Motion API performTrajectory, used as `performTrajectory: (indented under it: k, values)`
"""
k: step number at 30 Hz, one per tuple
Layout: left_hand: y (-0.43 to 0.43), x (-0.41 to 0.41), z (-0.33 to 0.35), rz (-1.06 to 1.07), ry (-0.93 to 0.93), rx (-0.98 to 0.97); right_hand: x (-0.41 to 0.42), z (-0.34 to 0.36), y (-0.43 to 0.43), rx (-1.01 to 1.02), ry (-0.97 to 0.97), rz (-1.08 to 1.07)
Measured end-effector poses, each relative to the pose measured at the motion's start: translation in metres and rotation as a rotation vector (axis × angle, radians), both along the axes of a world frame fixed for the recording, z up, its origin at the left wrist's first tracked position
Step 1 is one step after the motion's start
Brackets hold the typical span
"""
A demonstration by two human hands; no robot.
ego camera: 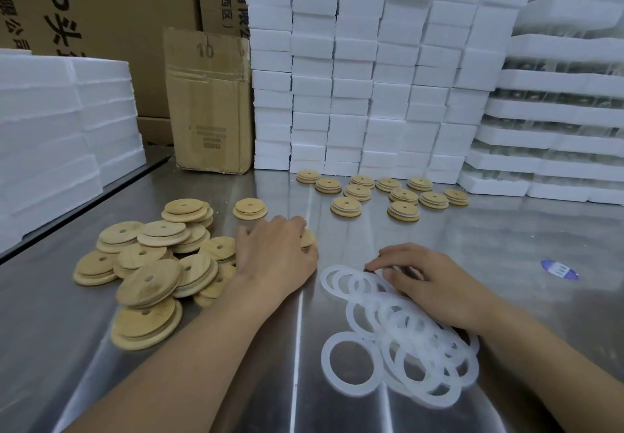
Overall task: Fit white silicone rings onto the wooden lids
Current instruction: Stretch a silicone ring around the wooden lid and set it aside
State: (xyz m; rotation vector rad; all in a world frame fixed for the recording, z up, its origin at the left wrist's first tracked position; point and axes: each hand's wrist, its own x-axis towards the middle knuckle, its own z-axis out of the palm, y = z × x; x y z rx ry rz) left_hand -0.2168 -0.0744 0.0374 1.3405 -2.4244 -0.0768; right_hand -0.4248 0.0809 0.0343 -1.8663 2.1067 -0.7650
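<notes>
the left hand [277, 250] lies curled over one wooden lid [308, 238] on the steel bench [506, 236], just beside the heap of bare lids [148, 263]. the right hand [429, 284] rests with bent fingers on the white silicone rings [405, 348]; whether it pinches one i cannot tell. ringed lids [358, 192] lie near the foam blocks [354, 78]. the cardboard box [209, 105] hides its contents.

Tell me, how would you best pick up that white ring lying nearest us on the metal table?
I'd pinch the nearest ring on its left arc, coming from above and the left. It lies flat, so a fingertip in the hole can lift the thin band; its right side meets the other rings, the left is free.
</notes>
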Motion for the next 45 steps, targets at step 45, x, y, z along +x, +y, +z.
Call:
performTrajectory:
  k: [45]
  values:
    - [0.053,-0.033,0.008,-0.492,0.679,0.699,0.013,0.016,-0.001,-0.386,-0.432,-0.107]
